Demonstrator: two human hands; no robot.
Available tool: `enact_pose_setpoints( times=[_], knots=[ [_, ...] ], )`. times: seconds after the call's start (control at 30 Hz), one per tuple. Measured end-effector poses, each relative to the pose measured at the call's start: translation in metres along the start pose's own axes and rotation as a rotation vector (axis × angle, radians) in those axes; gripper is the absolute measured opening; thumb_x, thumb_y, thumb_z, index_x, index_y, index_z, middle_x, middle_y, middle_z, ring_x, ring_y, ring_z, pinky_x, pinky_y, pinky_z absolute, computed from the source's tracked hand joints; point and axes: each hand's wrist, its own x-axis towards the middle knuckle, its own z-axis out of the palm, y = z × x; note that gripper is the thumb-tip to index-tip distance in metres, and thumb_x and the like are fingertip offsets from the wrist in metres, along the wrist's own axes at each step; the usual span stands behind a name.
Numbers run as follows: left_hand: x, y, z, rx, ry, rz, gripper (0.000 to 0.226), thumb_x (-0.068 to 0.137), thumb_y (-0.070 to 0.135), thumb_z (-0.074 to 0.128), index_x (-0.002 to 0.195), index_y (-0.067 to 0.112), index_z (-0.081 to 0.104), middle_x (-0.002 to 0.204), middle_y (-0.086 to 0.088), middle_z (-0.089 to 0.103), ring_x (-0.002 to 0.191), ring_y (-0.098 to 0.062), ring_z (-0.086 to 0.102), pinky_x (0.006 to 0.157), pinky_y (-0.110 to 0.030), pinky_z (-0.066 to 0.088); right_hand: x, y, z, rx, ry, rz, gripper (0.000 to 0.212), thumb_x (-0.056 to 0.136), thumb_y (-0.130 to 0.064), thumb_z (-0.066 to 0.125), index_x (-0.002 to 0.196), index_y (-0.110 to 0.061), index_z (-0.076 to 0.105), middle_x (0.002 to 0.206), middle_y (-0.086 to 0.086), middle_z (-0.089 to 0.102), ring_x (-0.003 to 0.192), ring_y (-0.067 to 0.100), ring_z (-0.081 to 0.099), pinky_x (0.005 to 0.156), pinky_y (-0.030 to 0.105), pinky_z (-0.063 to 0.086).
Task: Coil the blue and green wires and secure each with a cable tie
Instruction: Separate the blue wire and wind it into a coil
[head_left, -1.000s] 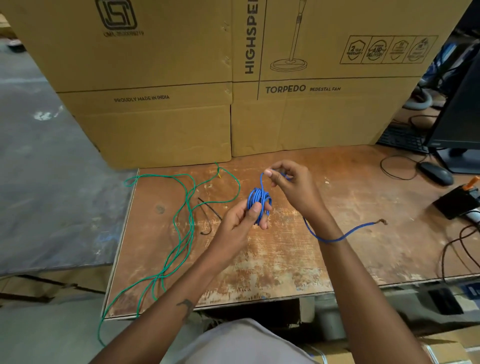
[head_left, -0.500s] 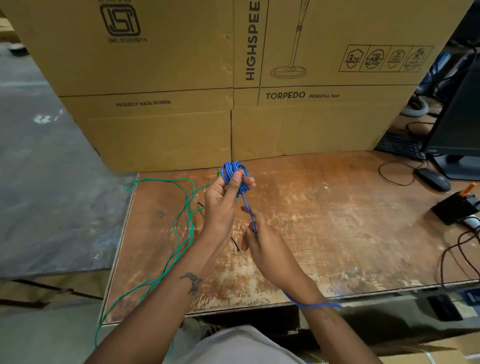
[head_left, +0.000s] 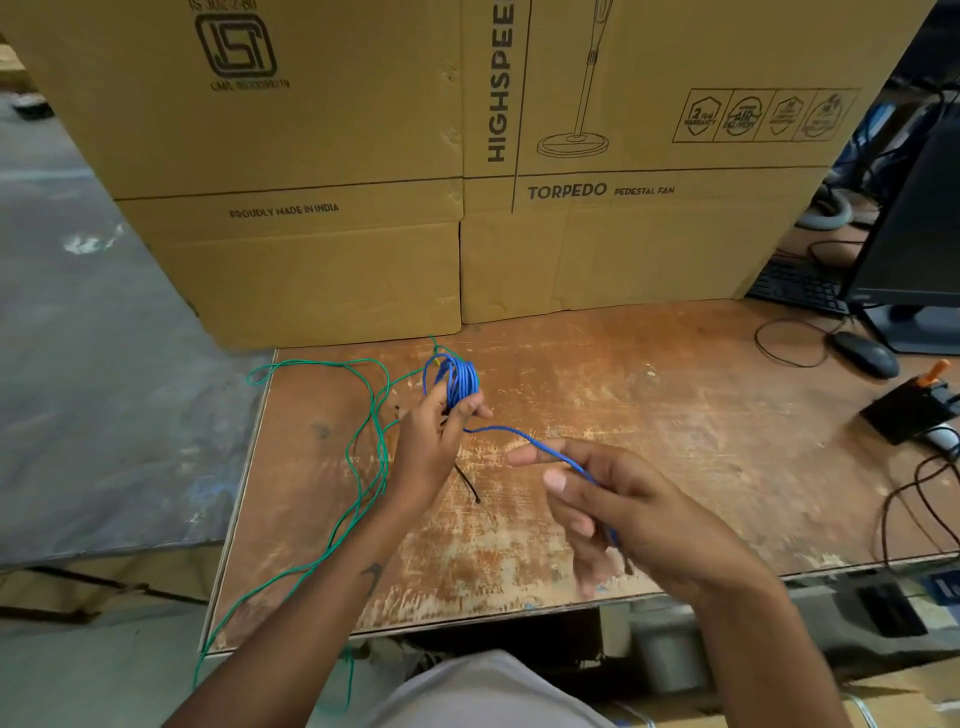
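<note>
My left hand (head_left: 434, 441) grips a coil of blue wire (head_left: 458, 382), held upright above the worn wooden table (head_left: 649, 415). The coil's loose tail (head_left: 514, 434) runs right into my right hand (head_left: 618, 509), which holds it between thumb and fingers; the hand is blurred. The green wire (head_left: 371, 431) lies uncoiled on the table's left side and hangs over the front-left edge. A thin black cable tie (head_left: 467, 486) lies on the table just below my left hand.
Large cardboard boxes (head_left: 467, 182) wall off the back of the table. At the right stand a monitor (head_left: 919, 234), keyboard (head_left: 795, 286), mouse (head_left: 865, 353), a black device (head_left: 909, 408) and dark cables (head_left: 909, 499). Grey floor lies to the left.
My right hand has swung from below the coil out to the right, carrying the blue tail with it. My left hand keeps its grip on the coil in much the same place.
</note>
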Motion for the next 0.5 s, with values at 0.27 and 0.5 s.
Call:
enact_pose_setpoints(
  times=[0.27, 0.5],
  knots=[
    [-0.033, 0.003, 0.002, -0.136, -0.409, -0.024, 0.023, 0.110, 0.030, 0.046, 0.107, 0.016, 0.064, 0.080, 0.006, 0.067, 0.083, -0.018, 0.063, 0.084, -0.033, 0.047, 0.049, -0.027, -0.029, -0.814, 0.493, -0.315, 0.032, 0.116, -0.042, 0.038, 0.100, -0.030, 0.063, 0.073, -0.001, 0.055, 0.063, 0.013, 0.048, 0.061, 0.030, 0.037],
    [-0.046, 0.039, 0.013, -0.469, -0.358, -0.134, 0.044, 0.112, 0.035, 0.029, 0.102, 0.009, 0.064, 0.070, 0.005, 0.057, 0.075, -0.022, 0.057, 0.080, -0.027, 0.050, 0.118, 0.001, -0.066, -0.766, 0.719, -0.379, 0.032, 0.115, -0.041, 0.043, 0.095, -0.027, 0.063, 0.073, 0.014, 0.058, 0.063, 0.027, 0.051, 0.061, 0.044, 0.044]
  ],
)
